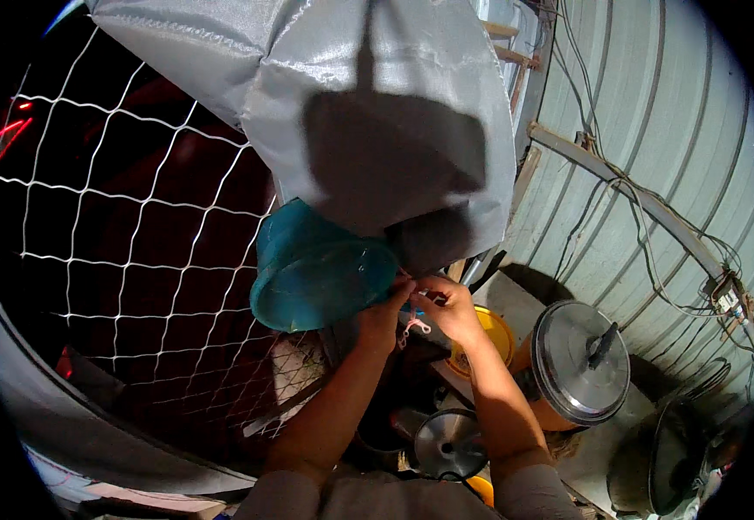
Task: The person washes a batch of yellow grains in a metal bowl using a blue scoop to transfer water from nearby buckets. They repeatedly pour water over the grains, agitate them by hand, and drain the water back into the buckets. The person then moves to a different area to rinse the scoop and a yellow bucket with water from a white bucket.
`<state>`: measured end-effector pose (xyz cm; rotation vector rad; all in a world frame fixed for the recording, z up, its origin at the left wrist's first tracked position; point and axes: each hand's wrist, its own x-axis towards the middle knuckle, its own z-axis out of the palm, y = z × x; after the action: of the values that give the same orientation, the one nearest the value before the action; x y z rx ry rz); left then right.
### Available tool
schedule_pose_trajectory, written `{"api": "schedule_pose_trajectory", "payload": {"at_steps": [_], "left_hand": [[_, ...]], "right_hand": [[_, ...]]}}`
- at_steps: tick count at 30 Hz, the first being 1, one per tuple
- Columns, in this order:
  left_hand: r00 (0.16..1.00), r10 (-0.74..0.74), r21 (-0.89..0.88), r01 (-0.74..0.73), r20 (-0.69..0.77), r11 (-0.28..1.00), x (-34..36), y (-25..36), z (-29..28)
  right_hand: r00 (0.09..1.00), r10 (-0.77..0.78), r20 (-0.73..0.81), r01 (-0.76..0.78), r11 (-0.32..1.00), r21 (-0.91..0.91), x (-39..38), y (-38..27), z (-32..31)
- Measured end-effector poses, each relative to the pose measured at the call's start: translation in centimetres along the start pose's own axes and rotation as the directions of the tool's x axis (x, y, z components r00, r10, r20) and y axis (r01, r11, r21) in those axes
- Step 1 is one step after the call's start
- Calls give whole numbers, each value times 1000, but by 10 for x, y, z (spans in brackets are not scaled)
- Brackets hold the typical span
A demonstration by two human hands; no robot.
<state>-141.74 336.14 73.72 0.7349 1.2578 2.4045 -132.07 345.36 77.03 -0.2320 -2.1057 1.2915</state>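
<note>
Close together at the middle of the head view, my left hand [381, 321] and my right hand [450, 310] meet with their fingertips pinched. Just below the fingers dangles a small pale pink piece [413, 328] with a looped, hook-like end. What exactly the fingertips pinch is too small and shaded to tell. A teal plastic basin [325, 286] hangs tilted right beside my left hand, its lower rim near the knuckles. Above both hands drapes a silver-grey tarp sheet [273, 113], marked by a dark shadow.
White netting [117, 199] spans the left side before a dark space. At right stand a lidded pot [581, 360], a yellow bucket [491, 338] and a dark pot [654, 459]. Another metal lid [448, 444] lies below my arms. Cables run along a corrugated wall [654, 104].
</note>
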Motion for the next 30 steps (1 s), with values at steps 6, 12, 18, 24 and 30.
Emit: {"api": "schedule_pose_trajectory", "payload": {"at_steps": [6, 12, 18, 24, 30], "left_hand": [[986, 140, 272, -160, 91, 949, -3, -3, -7], [939, 310, 213, -276, -150, 937, 10, 33, -45], [932, 202, -136, -252, -302, 958, 57, 101, -21], [896, 304, -46, -336, -323, 941, 99, 98, 11], [864, 186, -98, -260, -468, 961, 122, 96, 26]], "right_hand": [[996, -37, -83, 40, 999, 37, 3, 12, 3], [992, 25, -126, -37, 995, -89, 26, -1, -38], [923, 18, -384, -25, 1000, -13, 86, 57, -81], [914, -188, -359, 62, 940, -334, 157, 91, -120], [968, -175, -182, 71, 882, -466, 235, 14, -85]]}}
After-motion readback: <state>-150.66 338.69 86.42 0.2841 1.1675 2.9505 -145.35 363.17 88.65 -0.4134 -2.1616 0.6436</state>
